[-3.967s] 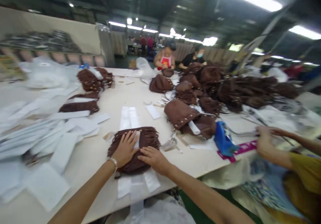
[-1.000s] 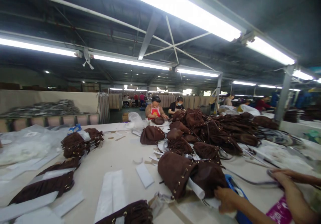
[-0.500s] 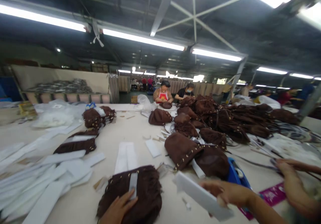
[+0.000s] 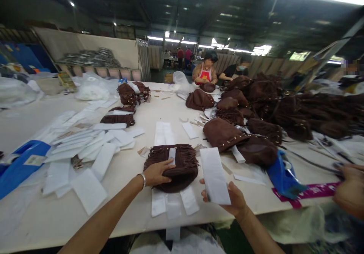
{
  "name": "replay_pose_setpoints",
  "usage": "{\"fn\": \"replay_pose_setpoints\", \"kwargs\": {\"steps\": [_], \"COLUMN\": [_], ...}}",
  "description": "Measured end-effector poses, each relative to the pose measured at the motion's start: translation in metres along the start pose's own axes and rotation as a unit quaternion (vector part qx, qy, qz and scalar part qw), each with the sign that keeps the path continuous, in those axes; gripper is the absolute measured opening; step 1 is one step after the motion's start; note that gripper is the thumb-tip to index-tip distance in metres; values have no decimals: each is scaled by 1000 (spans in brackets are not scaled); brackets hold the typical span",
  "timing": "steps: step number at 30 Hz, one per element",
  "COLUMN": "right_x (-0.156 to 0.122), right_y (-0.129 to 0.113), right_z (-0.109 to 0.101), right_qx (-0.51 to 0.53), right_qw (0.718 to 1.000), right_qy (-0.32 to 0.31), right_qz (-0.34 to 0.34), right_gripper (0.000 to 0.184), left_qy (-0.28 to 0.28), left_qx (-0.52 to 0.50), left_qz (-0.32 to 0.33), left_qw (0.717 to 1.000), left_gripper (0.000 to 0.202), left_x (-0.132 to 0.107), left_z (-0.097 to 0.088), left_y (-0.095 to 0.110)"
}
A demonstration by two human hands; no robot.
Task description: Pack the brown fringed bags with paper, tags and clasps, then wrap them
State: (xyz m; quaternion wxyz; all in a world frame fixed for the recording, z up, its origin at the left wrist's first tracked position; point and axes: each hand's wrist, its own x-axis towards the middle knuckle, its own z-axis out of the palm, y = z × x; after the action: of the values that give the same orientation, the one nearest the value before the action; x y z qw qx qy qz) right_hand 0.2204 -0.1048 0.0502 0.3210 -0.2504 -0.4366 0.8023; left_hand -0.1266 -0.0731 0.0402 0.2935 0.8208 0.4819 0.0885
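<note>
So, from my end of the feed: my left hand [image 4: 159, 173] is lying fairly flat on the brown fringed bag [image 4: 183, 179], fingers stretched out and thumb a little apart, pressing rather than pinching, with the fingertips right by the top strip [image 4: 172, 153], a pale piece running down the bag. My right hand [image 4: 237, 200] is curled around a white packet [image 4: 214, 175], fingers at one long edge and thumb at the other, and it looks lifted off the surface [image 4: 136, 218], just right of the bag. The bag sits near the front edge, right in front of me, with white strips [image 4: 190, 201] poking out on its near side and a clear piece [image 4: 173, 206] reaching over the edge. That overhang bugs me: if something snags it, I'd bet it pulls whatever it's attached to crooked. Can't tell how far any of it goes under the bag. The bag also looks soft, so if the left hand shoves sideways instead of down, it could twist and skew the top strip. Right hand's risk is grip: too tight and the packet probably creases, too loose and it slides out. Swing it wide to the right and it could knock the plump bag [image 4: 223, 132].
</note>
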Motion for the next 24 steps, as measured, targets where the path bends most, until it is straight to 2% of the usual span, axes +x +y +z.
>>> {"fn": "replay_pose_setpoints", "kwargs": {"steps": [2, 4, 7, 9, 11, 14, 16, 18, 20, 22, 24], "right_x": [0, 2, 1, -2, -4, 5, 22, 44, 64, 76, 81], "right_y": [3, 4, 0, -2, -2, 9, 22, 37, 53, 66, 76], "right_z": [-1, -1, 9, 26, 48, 80, 91, 90, 80, 66, 54], "right_qx": [-10, -66, -249, -417, -558, -683, -736, -767, -785, -804, -823], "right_qw": [999, 991, 954, 897, 820, 704, 626, 557, 505, 473, 455], "right_qy": [47, 111, 163, 143, 79, -15, -51, -60, -35, 13, 45], "right_qz": [7, 30, 23, -32, -101, -195, -252, -313, -356, -360, -336], "right_gripper": [73, 58, 40, 28, 28, 42, 36, 30, 30, 35, 40], "left_qy": [-4, -8, -17, -26, -37, -55, -64, -72, -81, -90, -96], "left_qx": [-9, -20, -37, -48, -58, -71, -75, -75, -74, -74, -75], "left_qz": [0, -1, 2, 7, 14, 25, 32, 37, 43, 50, 57], "left_qw": [1000, 1000, 999, 998, 998, 996, 995, 994, 993, 992, 991], "left_gripper": [72, 70, 69, 73, 77, 80, 82, 83, 84, 86, 89], "left_x": [0, 1, 2, 3, 4, 5, 6, 6, 6, 6, 7], "left_z": [-1, -3, -9, -14, -18, -24, -26, -27, -29, -30, -30], "left_y": [-1, -3, -4, -5, -5, -6, -7, -8, -9, -11, -13]}}
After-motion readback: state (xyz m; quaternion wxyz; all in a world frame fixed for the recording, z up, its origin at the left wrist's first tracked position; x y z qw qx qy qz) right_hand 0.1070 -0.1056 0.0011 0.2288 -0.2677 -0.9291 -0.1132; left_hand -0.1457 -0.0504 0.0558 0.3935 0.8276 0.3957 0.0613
